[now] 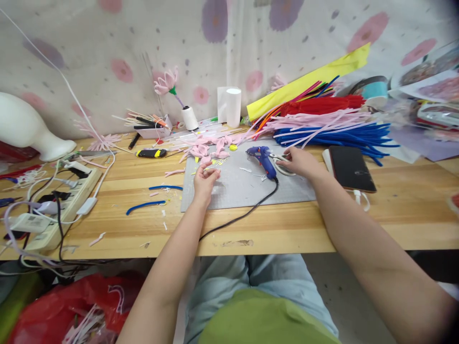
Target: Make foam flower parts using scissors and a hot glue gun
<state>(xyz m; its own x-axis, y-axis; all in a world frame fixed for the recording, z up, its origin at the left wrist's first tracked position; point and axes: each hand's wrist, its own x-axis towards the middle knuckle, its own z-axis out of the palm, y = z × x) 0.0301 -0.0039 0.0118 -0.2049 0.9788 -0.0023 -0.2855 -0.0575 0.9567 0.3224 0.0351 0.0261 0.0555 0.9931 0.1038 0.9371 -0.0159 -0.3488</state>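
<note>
My left hand (205,180) rests on the left part of a grey cutting mat (247,188), fingers curled near small pink and yellow pieces (211,162); whether it pinches one I cannot tell. My right hand (299,162) lies on a pair of scissors (281,165) with pale handles, just right of a blue glue gun (263,160). The glue gun lies on the mat, its black cord (244,215) running off the table's front edge. Pink petal-like pieces (211,148) lie behind the mat.
Bundles of blue (340,136), pink and red pipe cleaners lie at the back right. A black phone (351,168) sits right of the mat. A power strip (60,205) with cables is at the left. Two blue bent pieces (145,205) lie left of the mat. A white roll (233,107) stands behind.
</note>
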